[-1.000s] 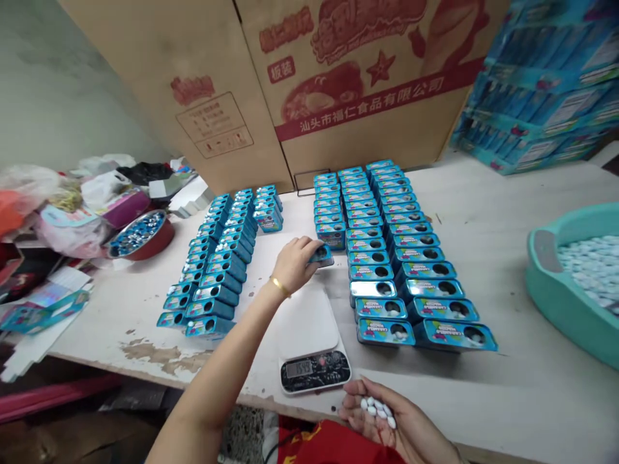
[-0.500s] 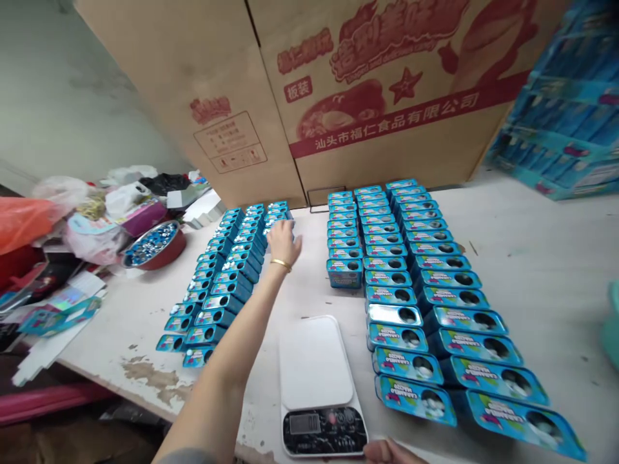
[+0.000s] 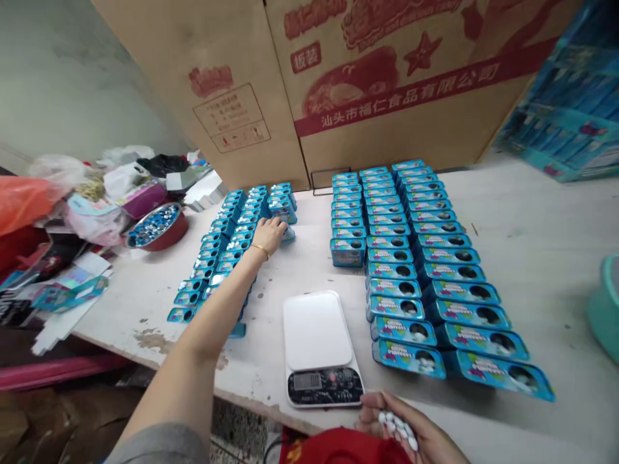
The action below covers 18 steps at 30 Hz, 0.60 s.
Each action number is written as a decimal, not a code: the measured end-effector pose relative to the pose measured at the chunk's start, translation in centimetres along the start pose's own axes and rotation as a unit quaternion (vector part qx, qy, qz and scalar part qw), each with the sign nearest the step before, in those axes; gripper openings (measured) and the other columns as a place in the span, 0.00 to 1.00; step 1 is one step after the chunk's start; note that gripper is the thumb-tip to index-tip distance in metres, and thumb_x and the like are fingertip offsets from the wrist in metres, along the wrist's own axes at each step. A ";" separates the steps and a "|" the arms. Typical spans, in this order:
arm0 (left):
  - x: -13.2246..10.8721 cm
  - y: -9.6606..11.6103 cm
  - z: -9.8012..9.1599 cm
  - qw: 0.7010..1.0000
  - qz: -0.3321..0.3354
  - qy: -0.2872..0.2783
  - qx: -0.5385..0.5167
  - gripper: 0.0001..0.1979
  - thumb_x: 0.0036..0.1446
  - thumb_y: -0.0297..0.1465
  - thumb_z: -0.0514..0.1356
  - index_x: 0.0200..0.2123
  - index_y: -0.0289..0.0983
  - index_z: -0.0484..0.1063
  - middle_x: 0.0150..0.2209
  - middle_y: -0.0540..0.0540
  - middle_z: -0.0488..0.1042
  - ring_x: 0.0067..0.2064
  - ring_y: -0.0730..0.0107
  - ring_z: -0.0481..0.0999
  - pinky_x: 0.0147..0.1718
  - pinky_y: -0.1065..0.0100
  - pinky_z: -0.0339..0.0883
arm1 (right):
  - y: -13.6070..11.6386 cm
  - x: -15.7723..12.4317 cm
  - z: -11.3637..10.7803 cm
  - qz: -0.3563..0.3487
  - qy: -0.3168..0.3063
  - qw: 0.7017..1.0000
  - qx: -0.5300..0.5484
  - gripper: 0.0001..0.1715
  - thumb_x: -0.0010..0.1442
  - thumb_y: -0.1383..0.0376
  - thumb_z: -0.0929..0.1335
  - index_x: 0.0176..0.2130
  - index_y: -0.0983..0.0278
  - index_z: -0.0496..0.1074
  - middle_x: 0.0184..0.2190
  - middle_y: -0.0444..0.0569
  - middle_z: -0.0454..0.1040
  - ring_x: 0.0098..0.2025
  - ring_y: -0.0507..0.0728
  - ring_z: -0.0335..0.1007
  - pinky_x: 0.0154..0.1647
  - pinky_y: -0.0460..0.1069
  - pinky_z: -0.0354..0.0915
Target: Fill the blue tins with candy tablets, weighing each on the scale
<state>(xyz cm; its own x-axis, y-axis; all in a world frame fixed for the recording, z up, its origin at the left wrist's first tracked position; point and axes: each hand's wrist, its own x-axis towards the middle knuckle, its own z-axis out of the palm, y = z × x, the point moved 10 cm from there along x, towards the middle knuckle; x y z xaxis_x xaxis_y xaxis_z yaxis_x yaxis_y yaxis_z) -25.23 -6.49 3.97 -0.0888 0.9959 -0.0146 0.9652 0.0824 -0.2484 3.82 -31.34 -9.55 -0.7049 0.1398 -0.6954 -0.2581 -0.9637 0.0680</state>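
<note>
Out over the left group of blue tins (image 3: 225, 225), my left hand (image 3: 271, 235) has its fingers bent round a small blue tin (image 3: 289, 233) at the near end of the short third row. The hand hides most of that tin. Low in the picture, my right hand (image 3: 411, 428) is palm up and curled round several white oval candies (image 3: 397, 428). It is close to the near right corner of a white kitchen scale (image 3: 316, 332), whose pan is bare. To its right stand long rows of blue tins (image 3: 396, 303) with round openings, white pieces showing in the nearer ones.
A large cardboard carton (image 3: 387, 135) stands along the back. At the left are a red bowl (image 3: 169, 240) of small blue-and-silver pieces, plastic bags (image 3: 82, 216) and papers. Stacked blue display boxes (image 3: 570, 122) and a teal tub (image 3: 607, 309) are on the right.
My left hand has come slightly nearer and left, down onto the tin at the row's end. My right hand has come further into view, showing the white candies. The view has shifted downward.
</note>
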 end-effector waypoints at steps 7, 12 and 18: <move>-11.3 9.1 -6.3 0.989 0.132 -0.064 -0.021 0.11 0.57 0.34 0.53 0.43 0.37 0.62 0.37 0.45 0.72 0.39 0.63 0.71 0.34 0.66 0.61 | -0.2 -1.5 -0.1 -0.043 0.003 0.998 -0.038 0.11 0.54 0.65 0.69 0.35 0.72 0.74 0.31 0.57 0.79 0.35 0.57 0.76 0.35 0.46 0.70; -15.4 13.7 -5.6 0.980 0.153 -0.114 -0.050 0.16 0.56 0.35 0.56 0.46 0.36 0.60 0.36 0.45 0.74 0.37 0.62 0.73 0.30 0.67 0.61 | 0.7 -2.2 -0.1 -0.037 0.000 0.998 -0.054 0.16 0.55 0.64 0.68 0.41 0.73 0.72 0.39 0.62 0.78 0.42 0.60 0.75 0.40 0.48 0.71; -17.2 15.3 -7.6 0.982 0.172 -0.028 -0.074 0.23 0.56 0.40 0.57 0.51 0.35 0.60 0.45 0.40 0.70 0.45 0.58 0.69 0.41 0.61 0.62 | 1.2 -2.8 -0.1 -0.043 -0.028 0.998 -0.030 0.20 0.58 0.64 0.66 0.47 0.75 0.69 0.46 0.65 0.73 0.48 0.61 0.72 0.47 0.50 0.68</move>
<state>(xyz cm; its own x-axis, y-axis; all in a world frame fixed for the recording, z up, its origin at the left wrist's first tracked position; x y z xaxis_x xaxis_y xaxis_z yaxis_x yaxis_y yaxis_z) -7.09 -22.07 7.78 0.2394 0.9626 -0.1265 0.9653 -0.2500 -0.0759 5.58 -32.92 -7.60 -0.7184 0.2335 -0.6553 -0.2800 -0.9594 -0.0349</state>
